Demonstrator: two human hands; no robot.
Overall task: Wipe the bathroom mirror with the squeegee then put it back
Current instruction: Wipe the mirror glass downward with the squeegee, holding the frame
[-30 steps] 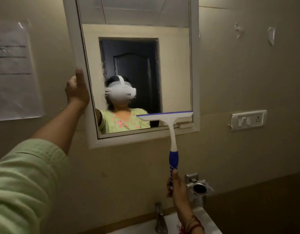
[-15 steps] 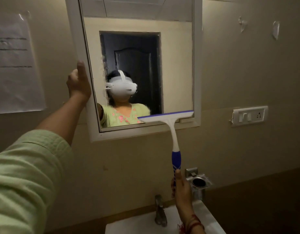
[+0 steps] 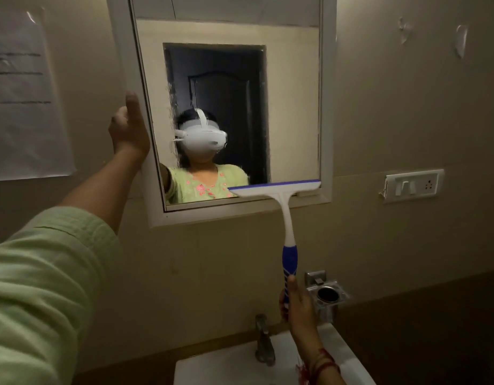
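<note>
A metal holder is fixed to the wall above the sink; its inside is seen only as dark. The squeegee is grasped at its blue handle end by the right hand, with the blade laid against the lower right of the mirror. The left frame edge is clasped by the raised left hand, thumb upward.

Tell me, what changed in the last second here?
The squeegee blade slid slightly down the mirror toward its lower frame. Nothing was taken or released: the right grip still holds the handle, the left grip still holds the mirror's left edge.
</note>
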